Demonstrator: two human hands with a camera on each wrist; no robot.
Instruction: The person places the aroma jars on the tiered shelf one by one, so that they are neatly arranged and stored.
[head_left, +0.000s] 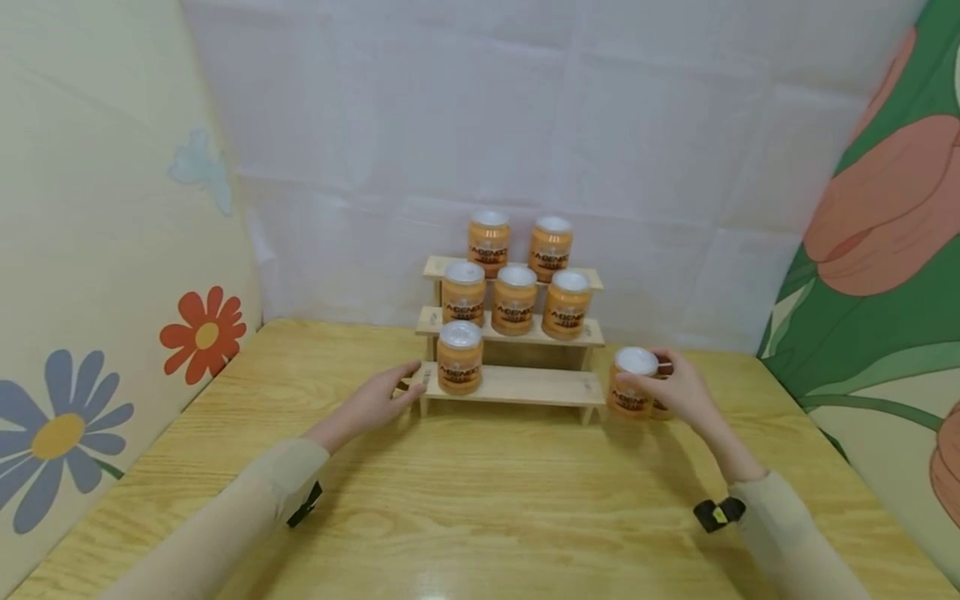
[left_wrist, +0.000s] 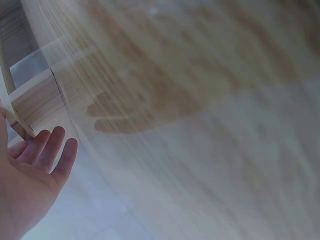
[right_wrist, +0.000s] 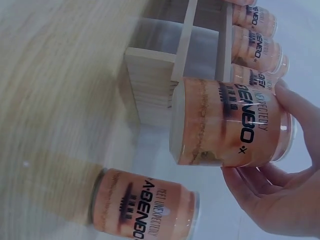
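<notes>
My right hand [head_left: 678,387] grips an orange can [head_left: 628,398] with a pale top, thumb on one side and fingers on the other. In the right wrist view that can [right_wrist: 230,125] is held off the tabletop, near the end of the wooden tiered rack [right_wrist: 150,62]. A second can [right_wrist: 145,205] stands on the table beside it, mostly hidden behind the hand in the head view. My left hand [head_left: 382,400] is at the left end of the rack's bottom shelf [head_left: 525,385], fingers loosely bent at its edge; its thumb is largely hidden in the left wrist view.
One can [head_left: 460,358] stands at the left of the bottom shelf. Three cans, including a middle one [head_left: 514,302], line the middle shelf, and two, including the left one [head_left: 489,243], the top shelf. Behind the wooden table [head_left: 480,500] hangs a white cloth [head_left: 525,108].
</notes>
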